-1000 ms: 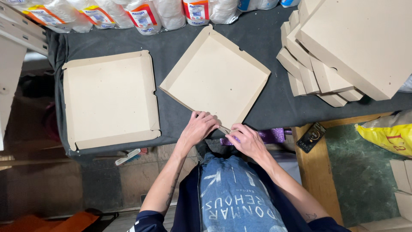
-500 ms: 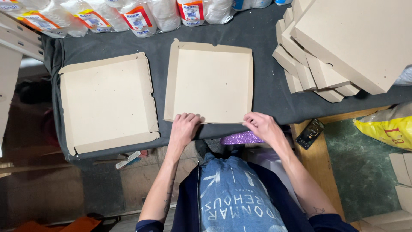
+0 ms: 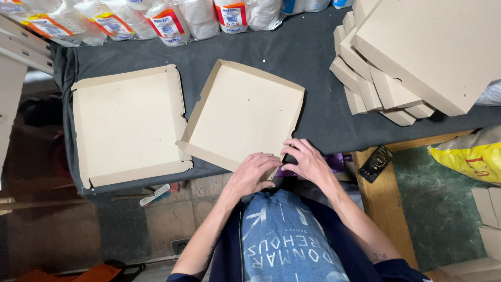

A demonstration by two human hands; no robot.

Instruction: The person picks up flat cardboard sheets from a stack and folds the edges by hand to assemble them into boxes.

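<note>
A shallow open cardboard box (image 3: 245, 112) lies turned at an angle on the dark cloth-covered table (image 3: 308, 57). Both my hands press on its near corner at the table's edge. My left hand (image 3: 253, 172) lies flat on the near wall with fingers bent over it. My right hand (image 3: 305, 159) grips the same corner from the right. A second open cardboard box (image 3: 128, 125) rests flat to the left, its corner touching the first.
A fanned stack of closed cardboard boxes (image 3: 412, 57) fills the table's right end. Wrapped rolls in clear plastic (image 3: 167, 18) line the far edge. A black phone (image 3: 374, 163) lies on a wooden bench to the right, near a yellow bag (image 3: 469, 156).
The middle box has been rotated from square to angled, its near corner now toward me. My hands have come together from the box's two near corners onto that one corner.
</note>
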